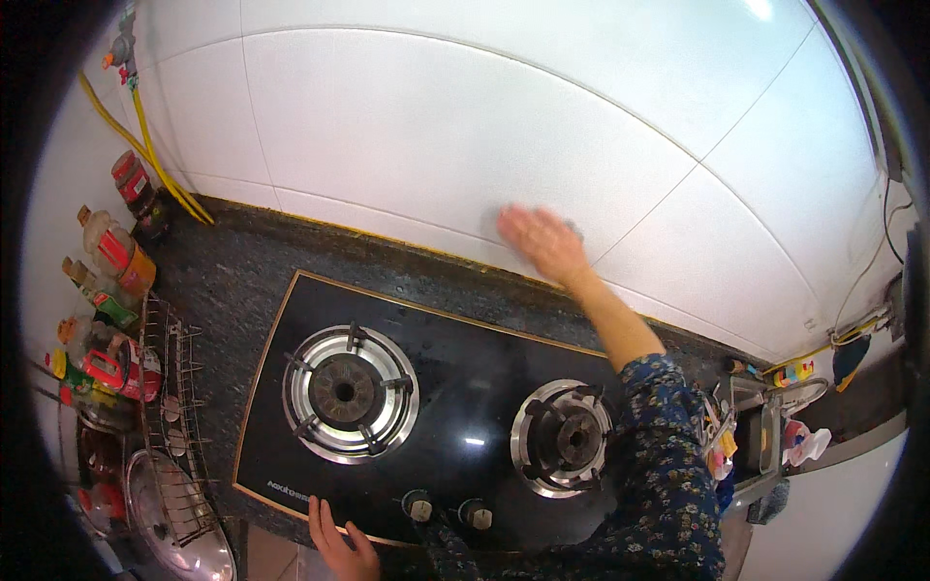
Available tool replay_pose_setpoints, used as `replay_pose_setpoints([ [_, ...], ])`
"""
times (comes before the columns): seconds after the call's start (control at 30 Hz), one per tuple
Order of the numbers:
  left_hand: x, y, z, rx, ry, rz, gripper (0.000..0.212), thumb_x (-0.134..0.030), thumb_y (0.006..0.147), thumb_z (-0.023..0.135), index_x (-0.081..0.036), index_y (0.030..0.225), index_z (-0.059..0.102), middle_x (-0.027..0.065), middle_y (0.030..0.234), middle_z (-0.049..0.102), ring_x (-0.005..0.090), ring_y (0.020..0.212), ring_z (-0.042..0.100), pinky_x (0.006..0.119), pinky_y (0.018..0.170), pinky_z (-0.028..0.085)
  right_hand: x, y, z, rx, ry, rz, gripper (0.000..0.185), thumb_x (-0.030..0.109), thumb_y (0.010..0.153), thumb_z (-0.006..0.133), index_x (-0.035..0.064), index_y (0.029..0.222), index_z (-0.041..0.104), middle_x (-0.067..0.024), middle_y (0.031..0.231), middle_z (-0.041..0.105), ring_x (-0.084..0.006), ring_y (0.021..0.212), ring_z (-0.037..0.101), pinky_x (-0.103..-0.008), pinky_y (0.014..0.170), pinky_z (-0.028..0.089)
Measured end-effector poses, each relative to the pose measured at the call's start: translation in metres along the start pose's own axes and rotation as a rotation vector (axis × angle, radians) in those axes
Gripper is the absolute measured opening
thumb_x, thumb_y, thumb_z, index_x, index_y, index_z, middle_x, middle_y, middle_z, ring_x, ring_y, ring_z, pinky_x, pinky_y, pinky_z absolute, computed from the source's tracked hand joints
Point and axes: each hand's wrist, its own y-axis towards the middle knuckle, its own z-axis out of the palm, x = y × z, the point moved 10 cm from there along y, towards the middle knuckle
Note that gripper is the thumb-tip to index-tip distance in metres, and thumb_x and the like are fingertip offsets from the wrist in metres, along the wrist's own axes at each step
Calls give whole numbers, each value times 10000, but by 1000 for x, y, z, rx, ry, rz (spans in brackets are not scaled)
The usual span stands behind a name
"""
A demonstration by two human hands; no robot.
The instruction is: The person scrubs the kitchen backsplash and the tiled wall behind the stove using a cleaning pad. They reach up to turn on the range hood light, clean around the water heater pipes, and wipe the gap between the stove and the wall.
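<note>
My right hand [541,243] is raised against the white wall tiles [436,131], behind the gas hob; it is blurred, and whether something lies under its palm cannot be told. My left hand [341,541] rests at the front edge of the black glass gas hob [450,363], fingers apart and holding nothing visible. Two burners stand on the hob, a larger left burner [345,392] and a smaller right burner [574,438]. Two control knobs [419,506] sit at the front. My right sleeve hangs over the hob's right side.
At the left stand several bottles [120,254], a wire rack [171,436] and a metal pot lid [174,516]. A yellow gas hose [156,160] runs down the wall corner. A sink [755,436], utensils and a faucet [806,392] are at the right.
</note>
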Motion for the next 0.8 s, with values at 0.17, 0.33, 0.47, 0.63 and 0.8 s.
replay_pose_setpoints([
  [0.17, -6, 9, -10, 58, -9, -87, 436, 9, 844, 446, 54, 1273, 386, 218, 1361, 341, 372, 1257, 338, 432, 1036, 268, -43, -40, 27, 539, 410, 290, 534, 139, 910, 385, 220, 1416, 234, 62, 1459, 257, -122, 1337, 241, -325, 1099, 220],
  [0.33, -13, 22, 6, 77, -72, -23, 431, -6, 850, 447, 56, 1273, 387, 216, 1351, 355, 365, 1252, 347, 427, 1035, 273, -215, -18, -204, -674, -387, 528, 498, 82, 867, 448, 38, 1352, 344, -140, 1405, 349, -248, 1310, 327, -431, 1081, 227],
  [0.47, -1, 22, 17, 46, -94, 40, 425, -12, 851, 449, 59, 1266, 392, 223, 1344, 361, 366, 1246, 355, 430, 1032, 276, -167, 28, -181, -687, -322, 509, 510, 97, 868, 456, 27, 1355, 323, -132, 1404, 351, -260, 1296, 341, -431, 1067, 255],
  [0.63, 2, 21, -1, 19, -15, 4, 422, -11, 848, 452, 60, 1260, 398, 234, 1336, 367, 373, 1241, 357, 431, 1029, 283, 38, 12, -4, -154, 19, -62, 556, 133, 858, 411, 156, 1400, 287, 30, 1430, 320, -117, 1294, 323, -331, 1090, 242],
  [0.8, 7, 29, -17, 42, -23, -60, 418, -2, 847, 449, 59, 1258, 403, 233, 1330, 376, 377, 1235, 363, 432, 1027, 287, -60, 12, -11, 201, 245, 148, 476, 160, 935, 344, 222, 1402, 274, 7, 1448, 289, -199, 1319, 288, -357, 1099, 227],
])
